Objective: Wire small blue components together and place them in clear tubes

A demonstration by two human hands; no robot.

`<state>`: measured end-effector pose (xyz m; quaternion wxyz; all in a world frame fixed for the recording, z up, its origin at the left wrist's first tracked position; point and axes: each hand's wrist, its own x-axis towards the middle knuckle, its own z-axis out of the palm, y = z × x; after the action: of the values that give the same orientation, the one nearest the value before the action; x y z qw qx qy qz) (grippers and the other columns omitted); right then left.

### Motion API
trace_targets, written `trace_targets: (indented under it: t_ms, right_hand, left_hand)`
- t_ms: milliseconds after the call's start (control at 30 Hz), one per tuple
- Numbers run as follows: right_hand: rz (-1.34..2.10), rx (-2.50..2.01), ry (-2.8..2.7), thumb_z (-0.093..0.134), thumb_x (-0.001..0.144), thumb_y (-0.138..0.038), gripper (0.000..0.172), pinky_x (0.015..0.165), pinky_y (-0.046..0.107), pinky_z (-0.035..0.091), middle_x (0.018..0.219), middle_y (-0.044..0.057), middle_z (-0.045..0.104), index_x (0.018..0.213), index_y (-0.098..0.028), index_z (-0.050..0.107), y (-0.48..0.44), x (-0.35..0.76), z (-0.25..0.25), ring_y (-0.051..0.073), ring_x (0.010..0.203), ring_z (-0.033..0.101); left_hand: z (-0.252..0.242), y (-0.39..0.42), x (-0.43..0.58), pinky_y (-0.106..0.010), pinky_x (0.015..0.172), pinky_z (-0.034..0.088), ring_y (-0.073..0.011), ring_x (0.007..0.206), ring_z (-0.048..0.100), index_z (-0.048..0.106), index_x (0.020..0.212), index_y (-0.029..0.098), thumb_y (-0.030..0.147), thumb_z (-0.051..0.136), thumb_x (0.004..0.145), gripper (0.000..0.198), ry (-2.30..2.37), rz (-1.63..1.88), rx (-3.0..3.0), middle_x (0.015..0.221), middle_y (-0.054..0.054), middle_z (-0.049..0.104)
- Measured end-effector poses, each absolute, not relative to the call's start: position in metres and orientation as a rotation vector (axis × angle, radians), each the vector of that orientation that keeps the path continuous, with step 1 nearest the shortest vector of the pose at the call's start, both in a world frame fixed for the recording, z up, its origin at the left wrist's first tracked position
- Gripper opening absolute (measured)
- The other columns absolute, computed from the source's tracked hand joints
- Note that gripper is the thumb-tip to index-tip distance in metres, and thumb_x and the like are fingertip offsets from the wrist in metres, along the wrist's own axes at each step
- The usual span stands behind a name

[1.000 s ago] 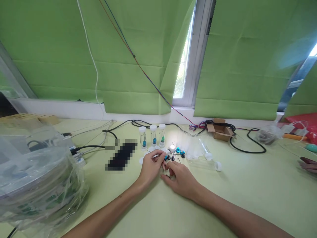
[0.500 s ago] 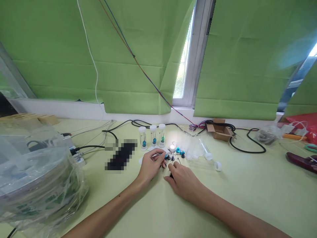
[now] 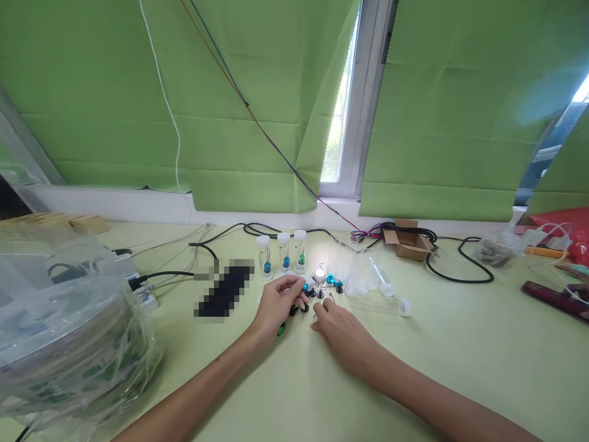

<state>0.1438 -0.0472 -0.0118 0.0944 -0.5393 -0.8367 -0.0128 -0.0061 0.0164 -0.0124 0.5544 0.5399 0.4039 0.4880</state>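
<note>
My left hand pinches a small blue part between thumb and fingers, just above the yellow-green table. My right hand lies close to its right, fingers curled, the forefinger tip touching the table by small black parts. A green piece lies under my left hand. Three upright clear tubes with white caps stand just behind, each with a blue or green part inside. More small blue parts lie beside empty clear tubes.
A plastic-wrapped stack fills the left. Black cables, a small cardboard box and a clear bag lie along the back under green blinds. A loose white cap lies right. Another person's hand shows at the right edge.
My left hand has lifted slightly with the blue part. My right hand drew back from it to the table. The person at the right edge has moved their hand.
</note>
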Motion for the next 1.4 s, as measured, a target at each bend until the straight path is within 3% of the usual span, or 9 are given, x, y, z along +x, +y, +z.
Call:
trace_targets:
  t_ms: [133,267,500,833,1400]
  right_hand:
    - [-0.060,-1.552,-2.362,0.054,0.094,-0.012,0.005,0.058,0.031,0.047,0.091,0.009,0.062,0.091,-0.016,0.055,-0.038,0.149,-0.019,0.023,0.071,0.064]
    - [-0.038,-1.317,-2.142,0.056,0.092,-0.010,0.010,0.065,0.033,0.052,0.095,0.008,0.061,0.096,-0.018,0.052,-0.026,0.157,-0.028,0.022,0.080,0.064]
    - [-0.025,-0.995,-1.964,0.048,0.099,-0.024,0.011,0.069,0.034,0.054,0.095,0.008,0.059,0.108,-0.021,0.050,-0.018,0.161,-0.035,0.021,0.082,0.062]
    - [0.009,-0.978,-2.024,0.046,0.100,-0.028,0.015,0.068,0.033,0.054,0.092,0.006,0.059,0.111,-0.020,0.052,-0.023,0.160,-0.030,0.019,0.080,0.060]
    - [-0.042,-0.944,-2.059,0.046,0.099,-0.024,0.017,0.068,0.034,0.056,0.090,0.006,0.059,0.115,-0.021,0.051,-0.023,0.160,-0.032,0.020,0.081,0.062]
  left_hand:
    - [-0.010,0.015,-0.006,-0.021,0.053,0.043,-0.0087,0.048,0.052,0.066,0.081,0.013,0.042,0.071,0.076,0.029,0.962,1.136,1.296,0.057,-0.001,0.064]
    - [-0.008,0.013,-0.006,-0.021,0.052,0.042,-0.0087,0.047,0.051,0.067,0.078,0.013,0.043,0.071,0.076,0.030,0.958,1.122,1.308,0.056,-0.001,0.062]
    - [-0.008,0.012,-0.005,-0.021,0.051,0.042,-0.0094,0.047,0.051,0.067,0.079,0.014,0.045,0.071,0.075,0.032,0.933,1.082,1.321,0.054,0.000,0.061]
    - [-0.012,0.009,-0.005,-0.022,0.043,0.031,-0.0098,0.042,0.044,0.068,0.082,0.016,0.050,0.067,0.079,0.034,0.959,1.024,1.456,0.047,0.003,0.053]
    - [-0.015,0.007,-0.004,-0.022,0.046,0.037,-0.0108,0.046,0.046,0.066,0.083,0.017,0.049,0.062,0.083,0.032,0.936,1.047,1.614,0.052,0.003,0.052]
